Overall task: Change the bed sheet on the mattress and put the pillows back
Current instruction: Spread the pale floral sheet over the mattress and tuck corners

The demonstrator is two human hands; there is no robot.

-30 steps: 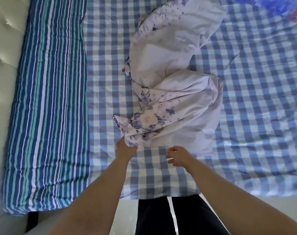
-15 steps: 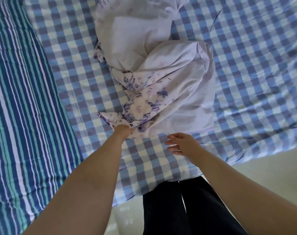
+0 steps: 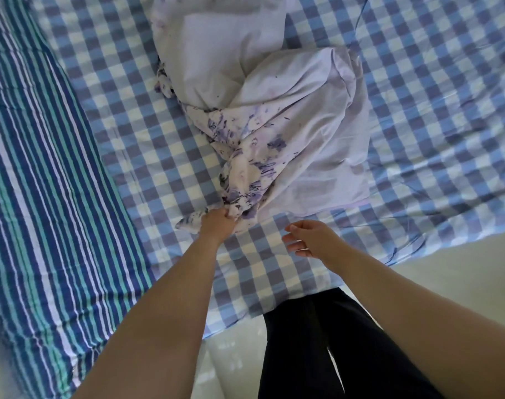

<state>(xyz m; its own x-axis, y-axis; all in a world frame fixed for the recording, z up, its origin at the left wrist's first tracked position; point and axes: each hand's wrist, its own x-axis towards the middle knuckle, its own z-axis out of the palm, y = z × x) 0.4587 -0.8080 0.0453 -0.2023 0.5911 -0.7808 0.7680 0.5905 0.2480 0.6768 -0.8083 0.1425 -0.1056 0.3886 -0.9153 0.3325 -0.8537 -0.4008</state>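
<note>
A bunched white sheet with purple flower print (image 3: 277, 116) lies in a heap on the bed, over a blue-and-white checked sheet (image 3: 435, 90) that covers the mattress. My left hand (image 3: 216, 224) grips the near corner of the flowered sheet, fingers curled into the cloth. To its right, my right hand (image 3: 308, 240) hovers over the checked sheet with fingers loosely spread, holding nothing and a short way below the heap's edge.
A blue, teal and white striped cover (image 3: 43, 197) runs along the left side of the bed. The near edge of the bed hangs over pale floor (image 3: 461, 272). My dark trousers (image 3: 308, 349) stand against that edge.
My left hand has closed on the corner of the flowered sheet, which it was only reaching for before. The view has swung closer and to the left. My right hand stays free beside it.
</note>
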